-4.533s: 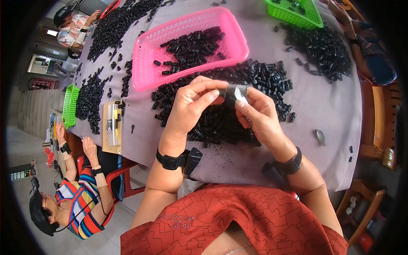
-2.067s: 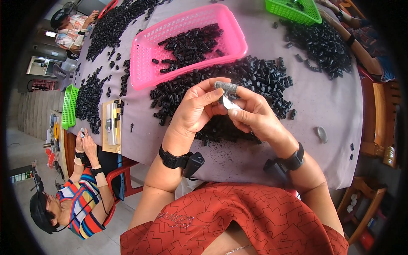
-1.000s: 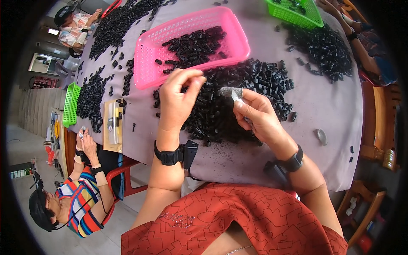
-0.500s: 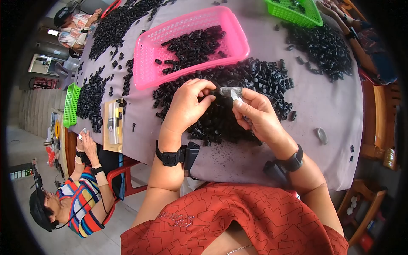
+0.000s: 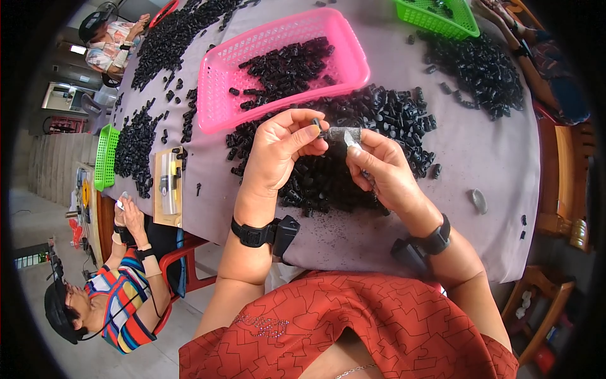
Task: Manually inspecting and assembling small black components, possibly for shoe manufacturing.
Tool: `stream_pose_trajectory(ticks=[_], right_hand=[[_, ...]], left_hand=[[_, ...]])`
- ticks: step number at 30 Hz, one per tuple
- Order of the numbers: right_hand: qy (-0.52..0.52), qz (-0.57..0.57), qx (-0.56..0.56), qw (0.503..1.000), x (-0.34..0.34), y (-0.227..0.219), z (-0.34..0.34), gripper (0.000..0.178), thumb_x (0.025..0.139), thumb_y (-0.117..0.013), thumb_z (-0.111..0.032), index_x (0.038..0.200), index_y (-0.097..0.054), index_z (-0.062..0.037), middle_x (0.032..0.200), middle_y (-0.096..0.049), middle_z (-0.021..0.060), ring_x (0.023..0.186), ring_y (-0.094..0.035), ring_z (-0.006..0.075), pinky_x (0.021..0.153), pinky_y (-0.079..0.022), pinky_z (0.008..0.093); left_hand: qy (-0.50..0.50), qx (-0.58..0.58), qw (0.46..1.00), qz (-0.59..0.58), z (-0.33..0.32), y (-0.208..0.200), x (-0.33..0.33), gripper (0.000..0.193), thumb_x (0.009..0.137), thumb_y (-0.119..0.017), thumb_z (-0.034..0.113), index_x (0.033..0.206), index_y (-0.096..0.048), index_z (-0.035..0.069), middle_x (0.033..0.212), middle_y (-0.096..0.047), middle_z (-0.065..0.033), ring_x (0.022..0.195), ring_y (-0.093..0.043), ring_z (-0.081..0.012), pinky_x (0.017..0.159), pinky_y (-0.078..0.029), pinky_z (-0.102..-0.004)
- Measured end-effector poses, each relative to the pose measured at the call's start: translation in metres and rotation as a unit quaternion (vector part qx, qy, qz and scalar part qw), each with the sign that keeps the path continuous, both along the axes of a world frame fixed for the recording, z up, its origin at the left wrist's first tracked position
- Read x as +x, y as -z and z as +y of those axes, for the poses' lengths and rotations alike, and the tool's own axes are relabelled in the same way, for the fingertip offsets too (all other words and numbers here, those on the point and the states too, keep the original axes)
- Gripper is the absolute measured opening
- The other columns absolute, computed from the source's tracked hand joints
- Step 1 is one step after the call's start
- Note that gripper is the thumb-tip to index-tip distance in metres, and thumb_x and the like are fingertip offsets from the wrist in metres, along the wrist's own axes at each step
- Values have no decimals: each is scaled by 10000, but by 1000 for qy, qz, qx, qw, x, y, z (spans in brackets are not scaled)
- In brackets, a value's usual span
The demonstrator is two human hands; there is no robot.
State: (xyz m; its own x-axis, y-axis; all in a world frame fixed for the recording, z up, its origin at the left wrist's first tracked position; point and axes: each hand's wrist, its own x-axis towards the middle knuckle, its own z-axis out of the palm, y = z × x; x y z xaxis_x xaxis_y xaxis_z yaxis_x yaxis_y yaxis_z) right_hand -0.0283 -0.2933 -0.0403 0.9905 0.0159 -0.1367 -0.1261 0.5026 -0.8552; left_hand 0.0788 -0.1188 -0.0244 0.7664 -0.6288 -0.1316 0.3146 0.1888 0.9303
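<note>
My left hand (image 5: 274, 148) pinches a small black plastic piece (image 5: 316, 124) between thumb and fingers. In my right hand (image 5: 382, 165) is a small knife (image 5: 351, 140), its pale blade sticking out past the thumb. A grey speckled sleeve (image 5: 344, 133) stretches from the right index finger toward the black piece; it looks like a finger cover. Blade and piece are close together, but I cannot tell whether they touch. Beneath both hands spreads a heap of similar black pieces (image 5: 385, 120). Just beyond it, a pink basket (image 5: 218, 110) holds more of them.
Further heaps of black pieces (image 5: 480, 76) lie to the right and left. Green baskets (image 5: 442, 22) (image 5: 107, 155) stand at the table's far right and left edges. A board with a clear tube (image 5: 169, 183) lies at left. Co-workers (image 5: 120, 284) sit around. A grey oval piece (image 5: 478, 202) lies at right.
My left hand has turned and shifted slightly, and the black piece now shows upright between thumb and fingers. The right hand with the knife has barely moved.
</note>
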Motion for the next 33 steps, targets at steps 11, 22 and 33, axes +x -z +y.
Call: stream_pose_trajectory(ticks=[11,22,33], right_hand=[[-5,-1,3,1000,0,1,0,167,956,-577,-173,1041,-593,-30,691,-542,-16,507,-446,33,439,-334,173],[-6,5,4,1000,0,1,0,167,956,-581,-183,1033,-594,-35,700,-553,-15,504,-460,33,434,-334,172],[-1,8,0,1000,0,1,0,180,958,-578,-185,1052,-597,-32,700,-551,-16,507,-461,34,430,-330,172]], left_hand=[[22,-31,999,7,2,7,3,243,937,-586,118,1131,-615,-26,901,-649,-77,746,-649,-136,690,-581,-281],[20,-13,1000,2,2,2,1,239,928,-564,92,1129,-618,-26,922,-659,-82,752,-649,-135,707,-570,-267],[15,-3,1000,-16,-1,1,-2,211,905,-602,74,1104,-642,16,936,-662,-46,804,-644,-102,730,-562,-236]])
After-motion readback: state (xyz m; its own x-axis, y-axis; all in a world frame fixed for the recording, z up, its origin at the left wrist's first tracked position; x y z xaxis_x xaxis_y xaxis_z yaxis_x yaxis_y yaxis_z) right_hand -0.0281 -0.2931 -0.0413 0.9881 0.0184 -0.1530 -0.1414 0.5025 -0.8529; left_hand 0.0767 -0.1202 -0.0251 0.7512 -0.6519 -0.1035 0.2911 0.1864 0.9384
